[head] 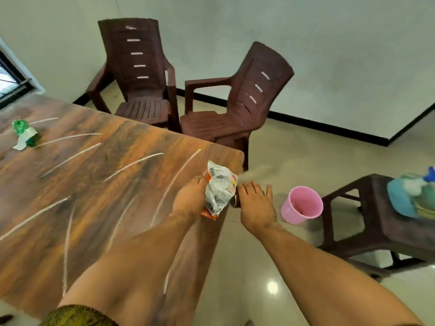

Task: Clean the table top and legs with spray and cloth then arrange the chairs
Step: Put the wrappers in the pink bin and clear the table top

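The wooden table (94, 184) fills the left half of the view, streaked with white lines. At its right edge my left hand (190, 198) grips a crumpled silver and orange snack wrapper (219, 189). My right hand (255, 203) is just right of the wrapper, fingers curled over a small dark item at the table edge; what that item is I cannot make out. Two brown plastic chairs (141, 74) (235, 102) stand beyond the table's far corner. On a dark stool (367, 222) at the right lie a blue cloth (400, 196) and a spray bottle (428, 175).
A pink bucket (302, 204) stands on the floor between the table and the stool. A crushed green plastic bottle (24, 132) with a loose label lies on the table's far left. A window sits at the left wall.
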Demonstrator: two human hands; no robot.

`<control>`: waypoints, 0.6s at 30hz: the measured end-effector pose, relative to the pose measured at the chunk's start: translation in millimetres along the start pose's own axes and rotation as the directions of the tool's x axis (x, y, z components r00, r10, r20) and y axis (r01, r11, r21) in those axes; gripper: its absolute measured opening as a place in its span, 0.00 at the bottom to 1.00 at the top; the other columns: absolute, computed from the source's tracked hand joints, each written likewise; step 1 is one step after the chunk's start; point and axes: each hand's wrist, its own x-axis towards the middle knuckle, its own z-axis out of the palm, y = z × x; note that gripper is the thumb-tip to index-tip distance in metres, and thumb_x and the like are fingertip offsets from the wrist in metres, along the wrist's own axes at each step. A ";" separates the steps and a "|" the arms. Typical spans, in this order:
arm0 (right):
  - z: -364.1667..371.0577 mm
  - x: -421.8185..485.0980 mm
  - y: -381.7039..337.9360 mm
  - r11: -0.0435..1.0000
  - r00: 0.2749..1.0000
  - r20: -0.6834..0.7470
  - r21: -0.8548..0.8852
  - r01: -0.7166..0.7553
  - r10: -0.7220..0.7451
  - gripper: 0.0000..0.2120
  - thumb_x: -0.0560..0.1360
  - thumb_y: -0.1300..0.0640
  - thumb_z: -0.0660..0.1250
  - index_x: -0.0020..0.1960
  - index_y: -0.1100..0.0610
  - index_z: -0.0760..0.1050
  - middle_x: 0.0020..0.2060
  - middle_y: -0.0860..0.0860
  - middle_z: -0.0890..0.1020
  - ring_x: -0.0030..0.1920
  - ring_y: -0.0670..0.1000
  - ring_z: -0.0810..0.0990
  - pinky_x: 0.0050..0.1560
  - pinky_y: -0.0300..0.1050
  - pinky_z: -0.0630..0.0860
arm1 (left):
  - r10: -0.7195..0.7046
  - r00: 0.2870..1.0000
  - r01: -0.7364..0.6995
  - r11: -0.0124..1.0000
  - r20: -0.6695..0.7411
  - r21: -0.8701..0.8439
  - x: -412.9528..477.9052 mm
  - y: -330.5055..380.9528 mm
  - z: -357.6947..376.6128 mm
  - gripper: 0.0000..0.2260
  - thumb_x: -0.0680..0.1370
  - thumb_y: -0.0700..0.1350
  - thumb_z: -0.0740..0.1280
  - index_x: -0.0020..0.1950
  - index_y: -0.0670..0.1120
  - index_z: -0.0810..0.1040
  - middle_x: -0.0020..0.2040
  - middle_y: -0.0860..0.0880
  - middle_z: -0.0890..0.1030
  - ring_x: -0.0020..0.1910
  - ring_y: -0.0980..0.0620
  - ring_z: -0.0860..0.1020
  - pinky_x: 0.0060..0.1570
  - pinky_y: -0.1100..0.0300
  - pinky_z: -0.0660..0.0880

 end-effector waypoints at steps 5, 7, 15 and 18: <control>-6.9 -25.9 95.0 0.997 0.997 -0.007 -0.021 -0.077 0.077 0.37 0.71 0.65 0.67 0.76 0.55 0.58 0.73 0.54 0.66 0.75 0.58 0.59 0.74 0.68 0.56 | 0.045 0.998 -0.046 0.999 0.052 0.023 11.3 101.8 31.5 0.16 0.78 0.47 0.71 0.63 0.45 0.73 0.62 0.43 0.79 0.59 0.43 0.78 0.58 0.51 0.73; -8.1 -29.7 134.6 0.993 0.993 0.006 0.005 -0.115 0.115 0.38 0.71 0.66 0.67 0.77 0.54 0.57 0.74 0.54 0.65 0.77 0.59 0.57 0.75 0.67 0.55 | 0.051 0.996 -0.053 0.998 0.072 0.029 21.1 136.9 44.9 0.17 0.80 0.46 0.69 0.67 0.45 0.72 0.63 0.44 0.78 0.61 0.43 0.78 0.59 0.52 0.73; 25.0 0.1 254.8 0.982 0.977 0.108 0.025 -0.189 0.185 0.40 0.71 0.64 0.67 0.78 0.51 0.54 0.74 0.54 0.63 0.77 0.59 0.55 0.75 0.64 0.58 | 0.035 0.981 -0.028 0.999 0.192 -0.041 90.4 213.5 109.2 0.16 0.81 0.46 0.66 0.68 0.44 0.73 0.64 0.45 0.78 0.61 0.45 0.78 0.58 0.55 0.73; 49.4 29.1 304.8 0.972 0.963 0.141 0.015 -0.233 0.228 0.39 0.72 0.63 0.65 0.79 0.51 0.54 0.75 0.54 0.62 0.77 0.59 0.55 0.76 0.62 0.55 | 0.070 0.968 -0.054 0.996 0.239 -0.074 138.5 241.4 143.8 0.17 0.80 0.46 0.67 0.68 0.44 0.73 0.65 0.45 0.78 0.62 0.46 0.78 0.54 0.59 0.71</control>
